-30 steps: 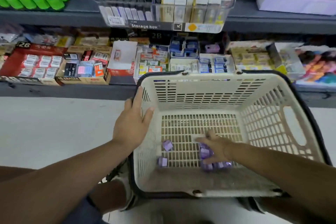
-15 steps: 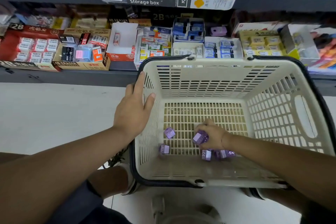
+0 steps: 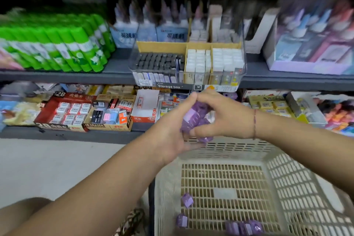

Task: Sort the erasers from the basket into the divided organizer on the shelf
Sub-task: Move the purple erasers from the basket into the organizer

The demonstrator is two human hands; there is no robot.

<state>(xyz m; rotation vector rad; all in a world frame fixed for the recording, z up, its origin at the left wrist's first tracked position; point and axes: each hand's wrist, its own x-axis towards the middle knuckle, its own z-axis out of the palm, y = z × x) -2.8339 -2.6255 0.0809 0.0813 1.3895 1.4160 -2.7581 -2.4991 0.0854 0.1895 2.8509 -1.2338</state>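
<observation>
**Handful out of the basket, nothing shelved yet**

Change from half a second ago: the right hand has come up off the basket floor and the left hand has let go of the basket's side. Both now meet above the basket's far rim.

Grip: the right hand (image 3: 224,117) has its fingers curled over a bunch of purple erasers (image 3: 193,119). The left hand (image 3: 170,134) cups the same bunch from the side and beneath. The count in the bunch is unreadable because of blur.

Basket (image 3: 306,188): leftover erasers lie on its floor, with two singles (image 3: 187,199) toward the left wall and a small cluster (image 3: 243,227) at the near wall.

Organizer (image 3: 169,86): it sits on the shelf above and beyond the basket. It is clear and divided, with dark pieces in the left compartment and white ones in the two to the right. No purple shows in it.

Judgement: this load is lifted but not yet placed. At least one further trip is needed for the leftovers. I cannot tell which compartment the purple ones belong in.
</observation>
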